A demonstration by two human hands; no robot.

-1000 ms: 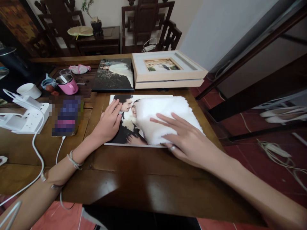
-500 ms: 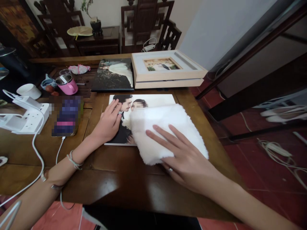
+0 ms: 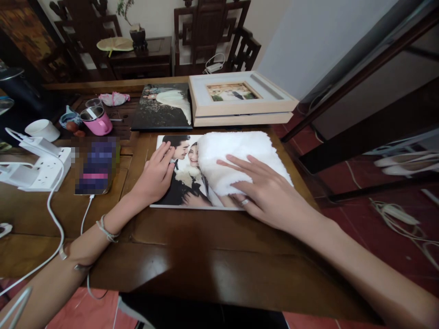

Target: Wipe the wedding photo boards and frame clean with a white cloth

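A photo panel [image 3: 192,187] of a couple in wedding dress lies flat on the wooden table. Resting across its left edge is my left hand [image 3: 154,176], flat with the fingers stretched out. A white fluffy cloth [image 3: 240,144] covers the right part of the panel and hangs past its right edge. My right hand [image 3: 267,192] presses on the cloth from above, three fingers spread over it. A ring shows on a finger near the cloth's front edge, where the hold on the cloth is partly hidden.
Behind the panel lie a dark photo panel [image 3: 163,109] and stacked pale wooden frames [image 3: 240,107]. On the left are a phone [image 3: 96,164] on a charging cable, a white power strip [image 3: 51,167], a pink mug [image 3: 98,122] and a white cup [image 3: 43,131].
My right hand and the cloth have slid away from me and slightly right across the panel, uncovering more of the picture's lower middle. My left hand has stayed in place.
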